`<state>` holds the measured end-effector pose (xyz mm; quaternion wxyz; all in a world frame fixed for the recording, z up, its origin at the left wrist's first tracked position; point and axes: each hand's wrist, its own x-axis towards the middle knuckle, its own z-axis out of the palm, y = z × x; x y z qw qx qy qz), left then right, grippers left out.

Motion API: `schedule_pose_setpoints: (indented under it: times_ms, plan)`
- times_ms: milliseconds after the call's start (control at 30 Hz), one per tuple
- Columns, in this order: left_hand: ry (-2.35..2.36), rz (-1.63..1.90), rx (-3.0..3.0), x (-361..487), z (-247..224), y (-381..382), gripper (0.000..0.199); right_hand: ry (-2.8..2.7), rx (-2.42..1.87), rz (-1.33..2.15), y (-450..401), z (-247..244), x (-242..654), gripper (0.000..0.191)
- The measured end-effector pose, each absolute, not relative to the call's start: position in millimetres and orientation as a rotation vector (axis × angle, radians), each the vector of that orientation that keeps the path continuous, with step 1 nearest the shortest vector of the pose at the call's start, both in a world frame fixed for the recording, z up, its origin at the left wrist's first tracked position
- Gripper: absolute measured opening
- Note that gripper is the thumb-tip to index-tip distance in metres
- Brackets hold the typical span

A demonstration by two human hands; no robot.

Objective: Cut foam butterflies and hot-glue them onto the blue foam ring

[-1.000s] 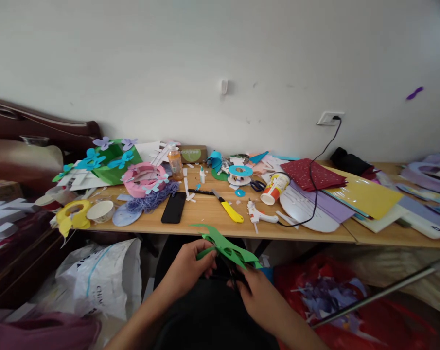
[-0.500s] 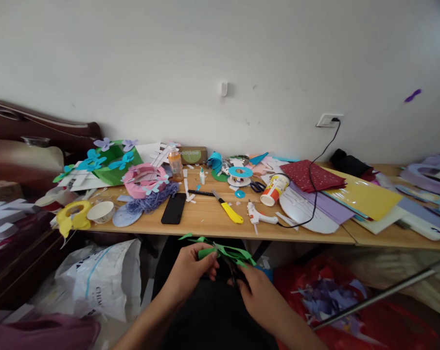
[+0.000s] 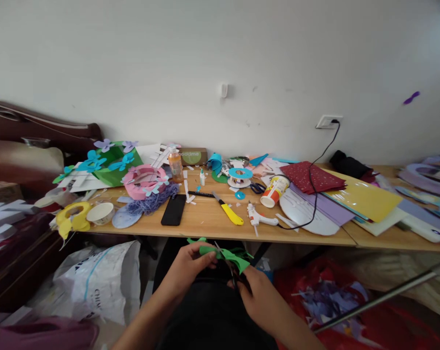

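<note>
Between thumb and fingers, my left hand (image 3: 191, 265) pinches a piece of green paper (image 3: 225, 254) over my lap, below the table's front edge. My right hand (image 3: 254, 284) grips a pair of scissors (image 3: 233, 275) with dark handles. Their blades point up and left, against the green paper; how far apart they are is hard to see. Part of the paper lies over the right fingers. On the table in front are a yellow-handled knife (image 3: 230, 212), a white glue gun (image 3: 261, 216) and a black phone (image 3: 173, 210).
The wooden table (image 3: 201, 223) also holds a paper cup (image 3: 275, 190) on its side, a juice bottle (image 3: 175, 165), a pink ring (image 3: 145, 181) and a yellow plastic folder (image 3: 369, 197). A red bag (image 3: 391, 318) with paper scraps sits below right; a white bag (image 3: 105, 277) stands below left.
The green paper has turned and shifted between my hands, showing a broader face now. The scissor blades show more plainly. Both hands stay nearly in place.
</note>
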<state>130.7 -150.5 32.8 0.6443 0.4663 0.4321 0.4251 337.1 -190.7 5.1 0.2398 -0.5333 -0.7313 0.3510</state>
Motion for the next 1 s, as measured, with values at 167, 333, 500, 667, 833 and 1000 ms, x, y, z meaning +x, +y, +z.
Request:
schedule_pose_setpoints:
  times_ms: [167, 333, 500, 667, 833, 1000]
  plan:
    - [0.987, 1.049, 0.9, 136, 13, -157, 0.031, -2.019, -1.499, 0.983, -193, 4, 332, 0.025]
    - [1.085, 1.042, 1.092, 131, 16, -157, 0.031, -2.007, -1.489, 1.02, -196, 4, 328, 0.028]
    - [1.122, 0.986, 1.195, 125, 24, -155, 0.031, -1.957, -1.447, 1.038, -196, -7, 324, 0.021]
    - [1.117, 0.953, 1.09, 116, 7, -145, 0.035, -1.822, -1.46, 0.993, -187, -29, 324, 0.013]
    - [1.134, 0.976, 0.989, 106, -23, -134, 0.049, -1.606, -1.362, 0.88, -172, -56, 327, 0.013]
    - [1.209, 1.035, 0.965, 96, -41, -123, 0.051, -2.061, -1.209, 0.697, -146, -99, 323, 0.055]
